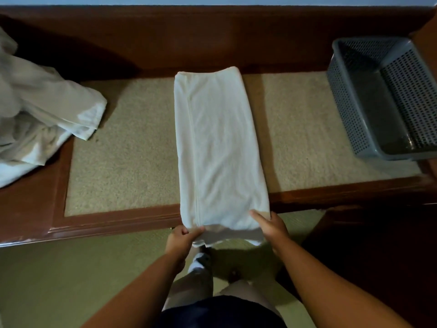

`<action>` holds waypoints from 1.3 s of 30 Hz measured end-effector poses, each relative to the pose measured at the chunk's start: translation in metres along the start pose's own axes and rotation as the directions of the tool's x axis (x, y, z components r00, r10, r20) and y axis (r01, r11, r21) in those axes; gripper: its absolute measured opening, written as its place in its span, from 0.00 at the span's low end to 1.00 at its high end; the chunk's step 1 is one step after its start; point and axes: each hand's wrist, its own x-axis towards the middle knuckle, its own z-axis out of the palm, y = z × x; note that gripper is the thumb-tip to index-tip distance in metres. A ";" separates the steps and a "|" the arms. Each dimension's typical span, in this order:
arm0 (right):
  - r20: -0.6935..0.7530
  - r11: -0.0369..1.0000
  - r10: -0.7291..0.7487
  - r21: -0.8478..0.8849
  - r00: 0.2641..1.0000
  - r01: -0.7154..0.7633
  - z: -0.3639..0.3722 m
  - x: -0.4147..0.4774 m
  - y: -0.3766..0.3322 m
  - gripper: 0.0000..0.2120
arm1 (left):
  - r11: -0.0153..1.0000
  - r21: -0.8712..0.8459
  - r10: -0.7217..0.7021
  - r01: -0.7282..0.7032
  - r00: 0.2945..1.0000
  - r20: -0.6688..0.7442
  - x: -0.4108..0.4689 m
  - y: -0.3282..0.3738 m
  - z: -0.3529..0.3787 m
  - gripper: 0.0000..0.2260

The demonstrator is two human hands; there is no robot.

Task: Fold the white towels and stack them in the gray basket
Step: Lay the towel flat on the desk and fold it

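Centrally: towel (220, 147), folded long, on the bench (123, 147), its near end overhanging. At 6 o'clock, my left hand (181, 240) and right hand (272, 227) pinch its near corners. Basket (350, 110) at 2 o'clock; unfolded towels (42, 107) at 9.

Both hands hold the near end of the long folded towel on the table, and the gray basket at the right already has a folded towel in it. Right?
Not quite. In the head view both hands hold the towel, but the gray basket is empty.
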 end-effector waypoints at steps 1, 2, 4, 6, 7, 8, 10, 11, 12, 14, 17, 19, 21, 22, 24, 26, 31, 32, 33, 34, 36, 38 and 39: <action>0.027 1.000 0.015 0.013 1.000 -0.015 -0.001 -0.001 0.003 0.20 | 1.000 0.023 0.014 -0.014 1.000 0.000 0.002 -0.005 -0.002 0.38; 0.061 0.999 0.039 0.013 0.997 -0.039 -0.003 0.000 0.007 0.20 | 1.000 0.008 0.022 -0.023 1.000 0.016 0.003 -0.008 -0.002 0.41; 0.146 0.999 0.052 -0.015 0.988 -0.050 -0.009 -0.006 0.014 0.20 | 0.998 -0.065 0.030 -0.025 0.997 0.073 -0.003 -0.012 0.000 0.43; 0.210 0.995 0.058 -0.086 0.976 -0.040 -0.015 -0.012 0.021 0.23 | 0.997 -0.074 0.011 0.004 0.980 0.198 -0.012 -0.012 0.003 0.44; 0.233 0.992 0.074 -0.116 0.970 -0.048 -0.019 -0.016 0.025 0.25 | 0.997 -0.068 -0.010 0.029 0.968 0.252 -0.017 -0.013 0.006 0.43; 0.259 0.991 0.089 -0.123 0.962 -0.059 -0.025 -0.021 0.031 0.25 | 0.997 -0.059 -0.026 0.045 0.960 0.279 -0.022 -0.017 0.011 0.41; 0.289 0.992 0.108 -0.094 0.951 -0.084 -0.034 -0.032 0.041 0.22 | 0.997 -0.037 -0.051 0.062 0.967 0.250 -0.031 -0.025 0.016 0.39; 0.293 0.992 0.110 -0.090 0.950 -0.087 -0.038 -0.037 0.047 0.21 | 0.997 -0.035 -0.062 0.072 0.973 0.222 -0.035 -0.029 0.017 0.38; 0.293 0.991 0.111 -0.104 0.950 -0.083 -0.041 -0.040 0.052 0.20 | 0.996 -0.042 -0.070 0.079 0.978 0.196 -0.038 -0.034 0.019 0.36; 0.281 0.987 0.106 -0.146 0.954 -0.066 -0.048 -0.047 0.059 0.17 | 0.994 -0.070 -0.077 0.087 0.989 0.129 -0.047 -0.042 0.019 0.34; 0.258 0.981 0.053 -0.193 0.965 -0.003 -0.056 -0.055 0.065 0.16 | 0.986 -0.150 -0.059 0.070 0.995 0.078 -0.066 -0.053 0.015 0.34; 0.230 0.979 -0.014 -0.194 0.973 0.059 -0.058 -0.061 0.065 0.15 | 0.981 -0.189 -0.034 0.049 0.996 0.079 -0.075 -0.059 0.012 0.33; 0.219 0.983 -0.047 -0.163 0.975 0.084 -0.059 -0.068 0.064 0.13 | 0.977 -0.215 0.017 -0.002 0.998 0.066 -0.085 -0.063 0.012 0.29; 0.218 0.984 -0.055 -0.152 0.974 0.090 -0.059 -0.070 0.063 0.12 | 0.977 -0.213 0.042 -0.030 0.998 0.052 -0.088 -0.065 0.012 0.28; 0.219 0.986 -0.084 -0.123 0.972 0.113 -0.060 -0.076 0.063 0.10 | 0.978 -0.190 0.091 -0.084 0.995 0.029 -0.094 -0.067 0.012 0.32; 0.206 0.987 -0.111 -0.091 0.972 0.131 -0.062 -0.080 0.063 0.09 | 0.976 -0.182 0.120 -0.117 0.993 0.001 -0.099 -0.068 0.013 0.36; 0.190 0.988 -0.149 -0.012 0.970 0.154 -0.067 -0.089 0.070 0.08 | 0.963 -0.178 0.191 -0.203 0.978 -0.087 -0.113 -0.071 0.019 0.33; 0.187 0.987 -0.156 -0.006 0.970 0.160 -0.068 -0.090 0.070 0.10 | 0.960 -0.184 0.197 -0.210 0.976 -0.090 -0.114 -0.071 0.019 0.32; 0.183 0.986 -0.163 0.000 0.969 0.166 -0.068 -0.091 0.071 0.11 | 0.958 -0.185 0.203 -0.218 0.975 -0.094 -0.116 -0.071 0.019 0.31; 0.180 0.985 -0.172 0.000 0.968 0.175 -0.069 -0.094 0.071 0.12 | 0.957 -0.180 0.214 -0.230 0.971 -0.103 -0.118 -0.072 0.019 0.31; 0.168 0.981 -0.188 -0.011 0.968 0.193 -0.070 -0.096 0.073 0.15 | 0.955 -0.162 0.231 -0.247 0.966 -0.112 -0.122 -0.074 0.018 0.30; 0.146 0.977 -0.205 -0.031 0.968 0.212 -0.071 -0.103 0.079 0.19 | 0.954 -0.151 0.241 -0.259 0.962 -0.125 -0.128 -0.080 0.018 0.31; 0.133 0.975 -0.212 -0.041 0.968 0.220 -0.071 -0.105 0.083 0.21 | 0.953 -0.149 0.247 -0.265 0.960 -0.130 -0.130 -0.084 0.018 0.31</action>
